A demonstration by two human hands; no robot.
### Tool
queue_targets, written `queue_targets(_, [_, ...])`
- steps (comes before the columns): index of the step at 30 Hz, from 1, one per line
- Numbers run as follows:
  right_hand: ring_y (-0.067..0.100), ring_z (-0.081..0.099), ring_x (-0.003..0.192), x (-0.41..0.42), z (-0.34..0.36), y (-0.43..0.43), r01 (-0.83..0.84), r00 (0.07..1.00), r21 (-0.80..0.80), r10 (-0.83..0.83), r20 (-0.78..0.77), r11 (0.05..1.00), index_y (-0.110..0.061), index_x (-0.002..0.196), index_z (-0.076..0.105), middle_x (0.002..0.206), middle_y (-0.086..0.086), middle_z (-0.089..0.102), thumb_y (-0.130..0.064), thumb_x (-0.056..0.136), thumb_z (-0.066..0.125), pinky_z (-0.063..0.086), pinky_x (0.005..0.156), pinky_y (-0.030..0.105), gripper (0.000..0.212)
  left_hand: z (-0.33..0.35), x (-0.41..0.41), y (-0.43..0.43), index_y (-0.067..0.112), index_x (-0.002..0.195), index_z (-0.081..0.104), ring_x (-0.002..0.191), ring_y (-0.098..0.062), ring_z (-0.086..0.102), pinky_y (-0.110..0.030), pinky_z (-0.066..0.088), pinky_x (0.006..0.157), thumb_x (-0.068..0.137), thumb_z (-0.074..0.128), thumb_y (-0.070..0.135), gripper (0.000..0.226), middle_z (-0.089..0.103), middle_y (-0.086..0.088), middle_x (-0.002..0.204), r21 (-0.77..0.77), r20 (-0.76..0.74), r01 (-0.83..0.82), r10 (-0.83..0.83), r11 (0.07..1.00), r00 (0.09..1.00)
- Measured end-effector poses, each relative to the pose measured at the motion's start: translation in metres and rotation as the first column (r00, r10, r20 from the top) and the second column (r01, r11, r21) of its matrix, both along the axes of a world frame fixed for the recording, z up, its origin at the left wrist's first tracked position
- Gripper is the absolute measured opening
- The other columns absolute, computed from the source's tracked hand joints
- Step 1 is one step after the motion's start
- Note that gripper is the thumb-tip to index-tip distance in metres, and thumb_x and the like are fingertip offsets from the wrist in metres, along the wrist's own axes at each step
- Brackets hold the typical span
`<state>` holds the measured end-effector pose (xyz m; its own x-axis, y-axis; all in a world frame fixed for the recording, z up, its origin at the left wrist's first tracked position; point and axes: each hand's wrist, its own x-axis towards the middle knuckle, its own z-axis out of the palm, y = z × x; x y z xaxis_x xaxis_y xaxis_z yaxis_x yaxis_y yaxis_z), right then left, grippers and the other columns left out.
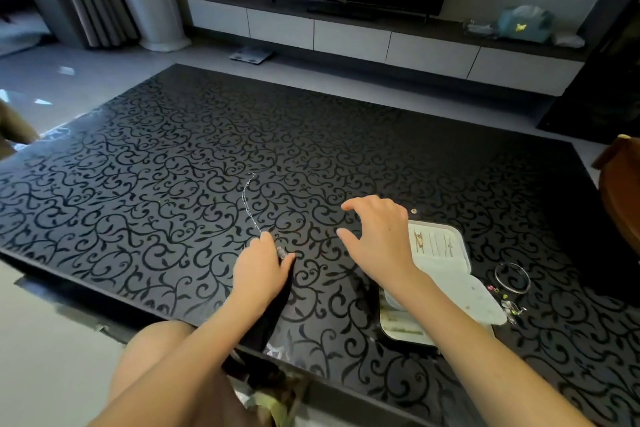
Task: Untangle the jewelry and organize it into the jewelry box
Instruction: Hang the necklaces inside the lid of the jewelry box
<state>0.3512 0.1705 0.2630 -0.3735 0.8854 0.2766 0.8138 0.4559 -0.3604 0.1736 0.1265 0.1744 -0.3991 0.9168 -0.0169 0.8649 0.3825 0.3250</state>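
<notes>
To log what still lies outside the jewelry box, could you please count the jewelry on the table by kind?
Silver chain: 1, one end pinched by the left hand
Silver bangle: 1
Small stud: 1
Cluster of small pieces: 1, too small to separate
Total: 4

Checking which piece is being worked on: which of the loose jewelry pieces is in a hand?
The silver chain stretched across the table: the left hand pinches its near end. The bangle lies untouched right of the jewelry box.
</notes>
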Motion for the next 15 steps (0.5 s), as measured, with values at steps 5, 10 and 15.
queue_targets(5, [0.021, 0.05, 0.111, 0.006, -0.003, -0.015, -0.018, 1.0, -0.022, 0.019, 0.017, 1.0, -0.022, 0.118, 0.06, 0.114, -0.003, 0.059, -0.031, 0.085, 0.064, 0.029, 0.097, 0.033, 0.034, 0.002, 0.004, 0.012, 0.007, 0.109, 0.043, 0.097, -0.029, 0.058, -0.03, 0.039, 0.066, 0.097, 0.035, 0.046, 0.042, 0.056, -0.013, 0.109, -0.146, -0.103, -0.022, 0.007, 0.989, 0.995])
queue_targets(10, [0.018, 0.047, 0.114, 0.021, -0.002, -0.024, -0.002, 0.999, -0.075, 0.006, 0.052, 0.997, -0.023, 0.121, 0.056, 0.116, -0.005, 0.057, -0.033, 0.089, 0.059, 0.028, 0.099, 0.03, 0.033, 0.01, 0.009, 0.022, 0.002, 0.112, 0.046, 0.104, -0.029, 0.056, -0.03, 0.04, 0.073, 0.096, 0.036, 0.007, 0.019, 0.056, -0.016, 0.114, -0.283, -0.119, 0.031, -0.067, 0.959, 0.991])
queue_targets(15, [0.019, 0.048, 0.11, 0.03, 0.002, -0.035, -0.001, 0.999, -0.108, 0.006, 0.047, 0.994, -0.022, 0.121, 0.056, 0.111, -0.004, 0.058, -0.031, 0.09, 0.058, 0.03, 0.096, 0.03, 0.032, 0.027, 0.002, 0.02, 0.004, 0.082, 0.054, 0.09, -0.029, 0.057, -0.03, 0.044, 0.072, 0.089, 0.043, -0.003, 0.015, 0.057, -0.008, 0.087, -0.361, -0.141, 0.155, -0.218, 0.92, 0.966])
